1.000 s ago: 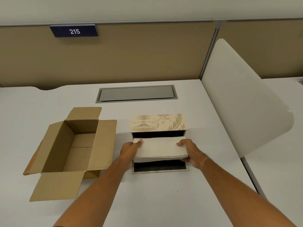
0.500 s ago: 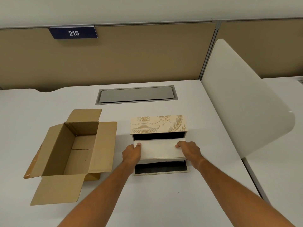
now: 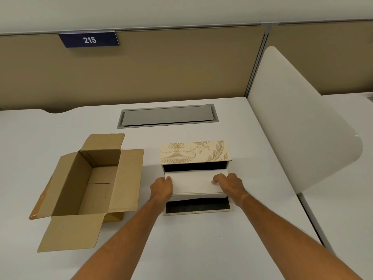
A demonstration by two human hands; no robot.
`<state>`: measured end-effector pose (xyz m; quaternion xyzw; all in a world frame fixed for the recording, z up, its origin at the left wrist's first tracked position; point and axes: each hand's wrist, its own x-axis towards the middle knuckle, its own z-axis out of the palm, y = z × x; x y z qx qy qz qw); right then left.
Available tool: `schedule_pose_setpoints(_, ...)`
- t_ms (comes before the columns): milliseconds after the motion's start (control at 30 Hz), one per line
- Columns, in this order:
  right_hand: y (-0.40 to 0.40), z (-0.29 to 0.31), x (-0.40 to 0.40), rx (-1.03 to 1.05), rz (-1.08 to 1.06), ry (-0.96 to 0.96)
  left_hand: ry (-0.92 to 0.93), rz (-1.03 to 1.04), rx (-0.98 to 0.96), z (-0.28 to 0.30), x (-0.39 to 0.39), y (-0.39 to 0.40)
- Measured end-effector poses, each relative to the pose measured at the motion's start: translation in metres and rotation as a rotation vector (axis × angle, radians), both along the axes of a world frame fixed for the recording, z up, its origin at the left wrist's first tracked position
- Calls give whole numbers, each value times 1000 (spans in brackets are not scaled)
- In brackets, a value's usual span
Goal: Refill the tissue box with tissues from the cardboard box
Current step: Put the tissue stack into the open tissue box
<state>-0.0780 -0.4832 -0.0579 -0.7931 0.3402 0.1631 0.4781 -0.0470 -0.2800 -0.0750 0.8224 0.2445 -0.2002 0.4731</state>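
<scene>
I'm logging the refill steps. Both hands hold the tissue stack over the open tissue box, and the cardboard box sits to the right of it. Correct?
Not quite: the cardboard box sits left of the tissue box, as the head view shows. Left hand and right hand do hold the tissue stack over it.

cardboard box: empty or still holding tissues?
Empty. The cardboard box has its flaps open and only its bare brown floor shows; the tissue stack is at the tissue box.

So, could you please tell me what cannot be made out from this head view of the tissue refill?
- How deep the tissue stack sits in the tissue box: the stack covers the opening.
- Fingertips of the left hand and right hand below the stack: hidden by the stack and the hands.
- The near inner wall of the cardboard box: hidden by its front flap.
- The forearms: cut off by the bottom edge.
</scene>
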Motion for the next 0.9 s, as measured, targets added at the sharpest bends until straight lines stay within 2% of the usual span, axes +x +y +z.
schedule_pose_setpoints(900,1,-4,1,-12,18,-8,6,-56,46,6,-4,0)
